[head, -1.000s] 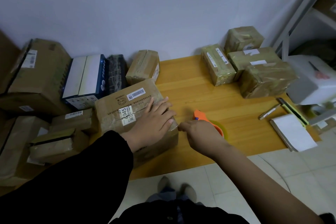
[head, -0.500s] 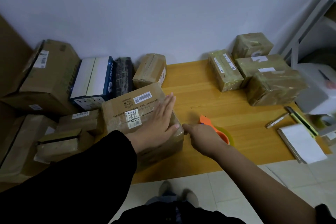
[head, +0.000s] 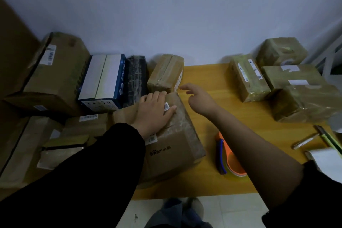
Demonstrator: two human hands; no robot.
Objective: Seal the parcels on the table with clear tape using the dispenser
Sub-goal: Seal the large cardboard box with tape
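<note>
Nearest me, just right of the big cardboard parcel (head: 172, 153), the orange tape dispenser (head: 223, 153) lies on the wooden table (head: 231, 116), in neither hand. My left hand (head: 154, 112) presses flat on the parcel's top, fingers straight and close together. Off the parcel's far right corner my right hand (head: 199, 96) hangs over the table, fingers loosely apart, holding nothing. A smaller taped box (head: 165, 73) stands just behind the parcel.

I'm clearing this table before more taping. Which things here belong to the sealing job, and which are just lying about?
Job: tape dispenser, lying on the table; cardboard parcel under the flat left hand; right hand, empty, reaching over the table; taped parcels at right.
Lying about: pen; white notepad.
</note>
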